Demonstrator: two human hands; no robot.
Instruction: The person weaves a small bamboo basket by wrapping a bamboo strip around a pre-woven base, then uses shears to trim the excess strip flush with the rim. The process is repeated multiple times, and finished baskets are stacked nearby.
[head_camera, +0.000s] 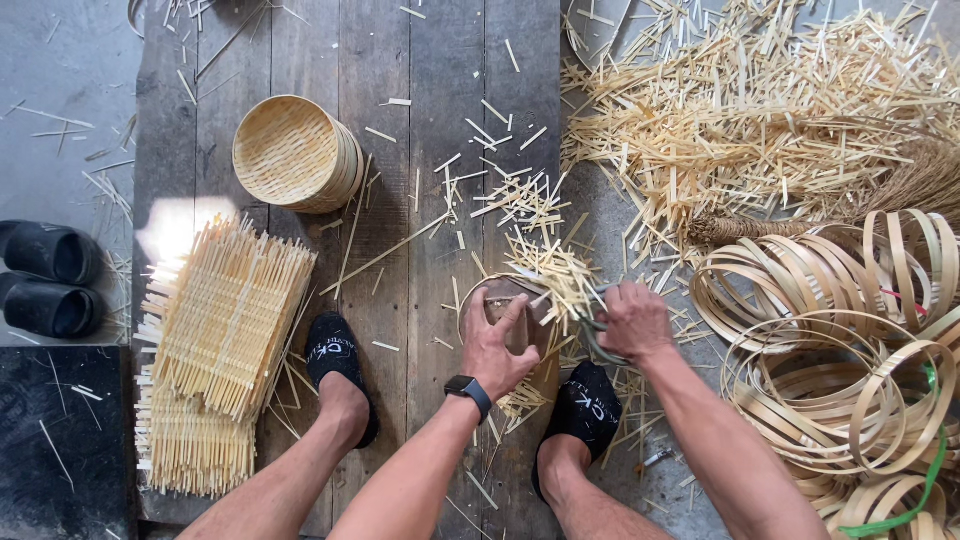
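Observation:
My left hand (495, 340) grips the rim of a small round bamboo basket (512, 300) standing on the wooden boards between my feet. My right hand (634, 320) is closed on a dark metal cutting tool (592, 335) at the basket's right edge, where a tuft of pale bamboo strip ends (560, 275) sticks out. A dark watch sits on my left wrist. My feet wear black slippers on either side of the basket.
A finished round woven basket (297, 152) lies at the upper left. Stacks of square woven mats (220, 330) lie at the left. Bamboo hoops (850, 340) pile at the right, a heap of offcuts (760, 110) above them. Black shoes (48, 280) rest far left.

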